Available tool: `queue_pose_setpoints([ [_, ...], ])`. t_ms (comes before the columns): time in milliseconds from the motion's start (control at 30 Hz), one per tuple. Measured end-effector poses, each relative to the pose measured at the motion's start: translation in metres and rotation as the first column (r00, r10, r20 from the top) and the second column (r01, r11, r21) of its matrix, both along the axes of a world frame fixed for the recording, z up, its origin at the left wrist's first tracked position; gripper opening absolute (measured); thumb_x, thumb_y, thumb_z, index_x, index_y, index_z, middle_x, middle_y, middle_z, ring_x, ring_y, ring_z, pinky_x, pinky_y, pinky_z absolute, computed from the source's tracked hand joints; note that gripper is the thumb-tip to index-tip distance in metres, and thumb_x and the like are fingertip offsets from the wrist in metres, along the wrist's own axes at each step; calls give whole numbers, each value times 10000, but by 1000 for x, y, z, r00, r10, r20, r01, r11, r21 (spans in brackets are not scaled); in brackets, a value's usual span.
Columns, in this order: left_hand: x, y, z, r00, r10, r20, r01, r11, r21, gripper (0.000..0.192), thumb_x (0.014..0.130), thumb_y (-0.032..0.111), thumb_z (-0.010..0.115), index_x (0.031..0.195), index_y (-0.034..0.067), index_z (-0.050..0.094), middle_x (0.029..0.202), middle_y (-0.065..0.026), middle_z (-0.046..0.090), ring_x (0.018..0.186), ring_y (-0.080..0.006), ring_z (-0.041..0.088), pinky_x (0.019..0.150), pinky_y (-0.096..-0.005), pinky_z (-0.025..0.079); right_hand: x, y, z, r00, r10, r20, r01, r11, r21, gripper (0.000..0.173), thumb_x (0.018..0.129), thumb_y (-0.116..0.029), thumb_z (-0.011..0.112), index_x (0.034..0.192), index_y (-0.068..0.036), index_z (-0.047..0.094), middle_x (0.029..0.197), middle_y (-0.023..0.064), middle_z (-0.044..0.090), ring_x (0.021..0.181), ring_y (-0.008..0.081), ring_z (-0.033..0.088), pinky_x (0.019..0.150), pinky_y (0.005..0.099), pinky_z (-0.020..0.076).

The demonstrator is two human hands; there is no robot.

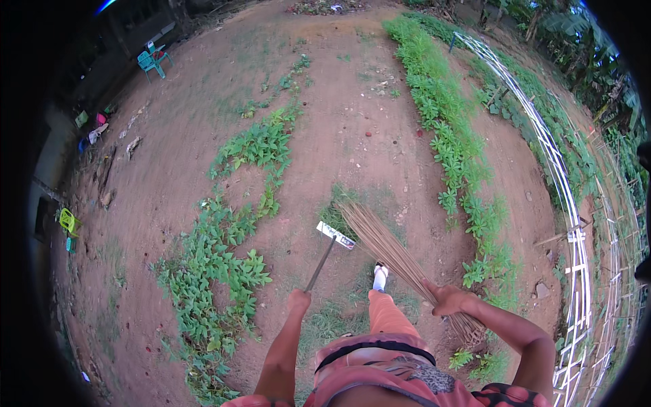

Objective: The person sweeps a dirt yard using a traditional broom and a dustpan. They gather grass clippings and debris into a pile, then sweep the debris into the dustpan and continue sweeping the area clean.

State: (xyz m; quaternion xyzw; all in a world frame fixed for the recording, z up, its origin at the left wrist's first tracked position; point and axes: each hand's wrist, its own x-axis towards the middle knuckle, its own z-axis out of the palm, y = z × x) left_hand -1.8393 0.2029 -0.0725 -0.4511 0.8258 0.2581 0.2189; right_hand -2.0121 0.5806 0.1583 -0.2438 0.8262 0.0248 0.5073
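Note:
My left hand (pixel 299 300) grips the stick handle of a dustpan (pixel 335 235), whose flat white plate bears printed writing and rests at or near the ground. In my right hand (pixel 451 299) is a broom of bundled thin sticks (pixel 386 249), held around its thicker butt end. The broom slants away to the upper left, and its fine tips meet a small heap of cut grass (pixel 335 211) just beyond the plate. More loose grass (pixel 330 325) lies on the soil around my feet. One foot in a sock and sandal (pixel 380 274) shows between the tools.
Leafy vines (pixel 218 269) grow along my left, and a row of green plants (pixel 452 152) runs along my right. Past that row stands a white slatted fence (pixel 554 157). Teal plastic chairs (pixel 150 62) and a yellow-green chair (pixel 68 222) are at the far left.

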Motion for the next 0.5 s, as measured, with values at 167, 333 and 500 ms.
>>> queue_pose_setpoints([
  [167,-115,-24,-3,998,34,-45,-30,996,81,380,797,360,602,903,4,680,891,-215,657,892,-358,638,797,-434,496,-134,-13,-14,997,68,-24,-68,998,-16,997,661,-247,633,1466,-120,58,1081,294,584,1002,404,583,888,431,463],
  [333,-235,-47,5,993,108,-53,-104,992,71,371,792,353,607,884,2,683,880,-225,653,870,-374,636,782,-442,494,-265,-33,-19,994,97,-46,-101,990,-99,991,680,-256,635,1466,-136,43,986,308,602,941,422,598,843,438,474],
  [500,-349,-95,-9,997,52,-55,-50,998,48,348,778,331,615,862,1,684,875,-232,650,874,-365,637,792,-433,497,-387,-64,-40,992,114,-49,-119,985,-127,988,681,-243,636,1465,-126,46,992,310,598,939,420,597,845,437,471],
])
